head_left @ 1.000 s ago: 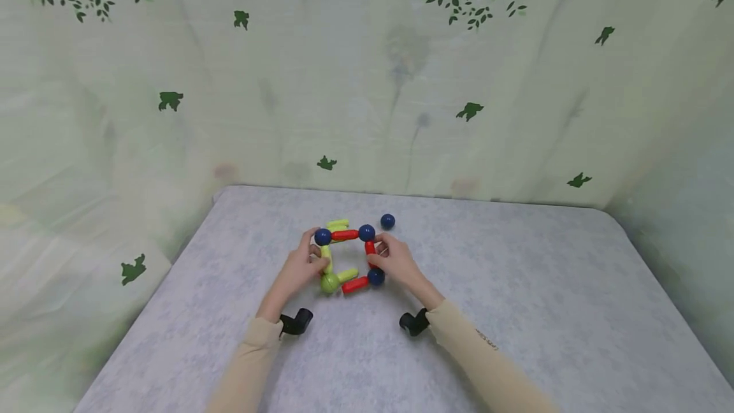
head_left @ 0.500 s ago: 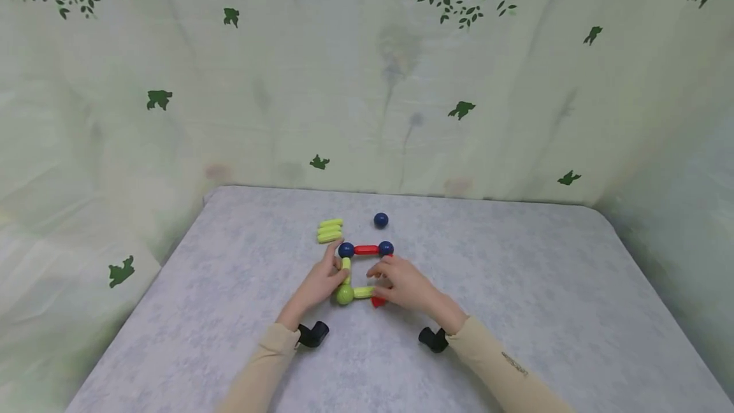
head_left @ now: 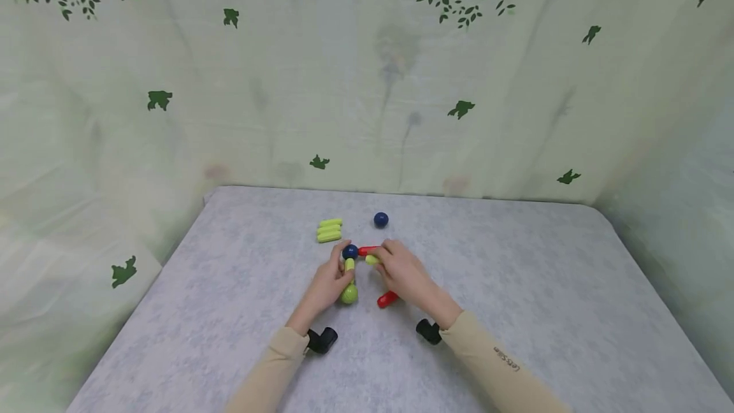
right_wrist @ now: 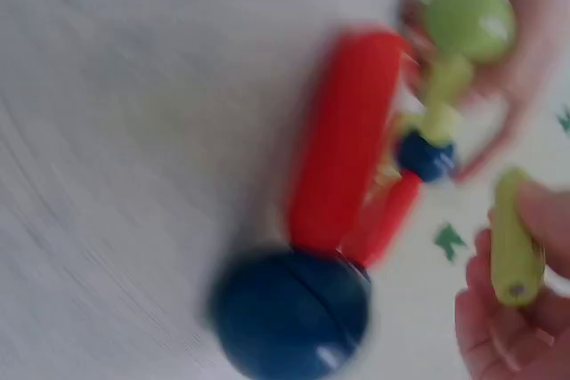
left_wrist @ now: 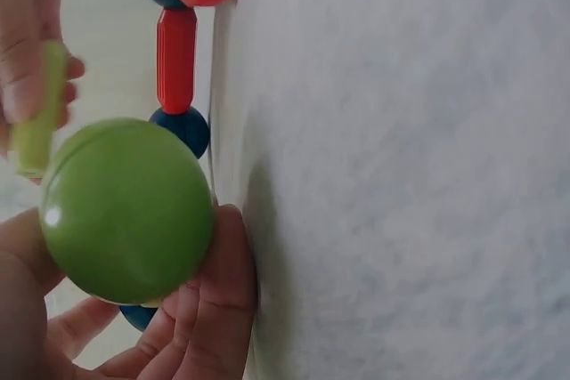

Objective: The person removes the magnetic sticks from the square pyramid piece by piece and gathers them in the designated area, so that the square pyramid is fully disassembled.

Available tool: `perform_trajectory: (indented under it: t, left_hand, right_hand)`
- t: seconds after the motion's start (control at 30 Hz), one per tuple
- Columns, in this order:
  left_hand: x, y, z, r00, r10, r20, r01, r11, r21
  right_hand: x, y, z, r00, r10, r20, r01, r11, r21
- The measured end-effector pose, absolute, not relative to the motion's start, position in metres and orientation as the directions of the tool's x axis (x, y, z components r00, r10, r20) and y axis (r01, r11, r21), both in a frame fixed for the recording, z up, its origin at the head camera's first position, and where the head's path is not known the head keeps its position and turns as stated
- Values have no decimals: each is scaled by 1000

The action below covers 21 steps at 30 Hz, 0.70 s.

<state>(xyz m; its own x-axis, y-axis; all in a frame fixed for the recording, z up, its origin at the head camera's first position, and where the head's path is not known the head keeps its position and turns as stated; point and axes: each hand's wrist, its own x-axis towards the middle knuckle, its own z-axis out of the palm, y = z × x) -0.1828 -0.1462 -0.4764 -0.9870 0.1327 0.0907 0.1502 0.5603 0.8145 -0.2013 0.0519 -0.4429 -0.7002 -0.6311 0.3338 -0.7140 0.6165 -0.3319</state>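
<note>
Nearest the person, the left hand (head_left: 327,285) grips a green ball (head_left: 348,294) between thumb and curled fingers; the left wrist view shows the ball (left_wrist: 126,211) pressed into the palm side of the fingers (left_wrist: 214,309). A green stick (head_left: 348,266) rises from that ball, along the fingertips, to a blue ball (head_left: 350,251) just beyond them.

The right hand (head_left: 404,273) pinches a loose green stick (head_left: 373,260) at its fingertips, just beside the blue ball; in the right wrist view that stick (right_wrist: 515,246) lies across the fingers (right_wrist: 499,327). A red stick (head_left: 387,299) lies on the table under the heel of this hand, its far end hidden by the hand. Another red stick (head_left: 367,250) runs from the blue ball toward the right hand's fingertips.

Beyond both hands, 3 green sticks (head_left: 329,231) lie side by side, past the left hand. 1 separate blue ball (head_left: 381,220) sits past the right hand, well apart from its fingers. All rest on a grey table (head_left: 516,285).
</note>
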Motion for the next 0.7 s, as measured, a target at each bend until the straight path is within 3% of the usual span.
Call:
perform_trajectory:
  t: [0.1,0.17,0.27,0.4,0.53,0.7]
  left_hand:
    - [-181,-144,-476,-986,130,106,163,581,797]
    - [-179,-143,-476,-986,126,110,164,590,791]
    - [-176,-140,-475,-985,127,114,169,610,775]
    - [-174,-133,-475,-981,158,112,188,627,756]
    - [-173,-123,-476,-969,212,130,238,641,730]
    - [-177,-115,-476,-973,190,130,224,653,723]
  right_hand:
    - [-204,65,-436,-773,-575,267,-619,593,-514]
    - [-203,74,-437,-775,-611,165,-586,595,-551]
    - [-198,84,-444,-707,-705,52,-658,629,-413]
    - [-192,87,-451,-623,-771,133,-780,601,-172]
    - [-192,84,-452,-589,-774,234,-808,566,-162]
    - [-192,83,-453,-589,-775,228,-808,560,-183]
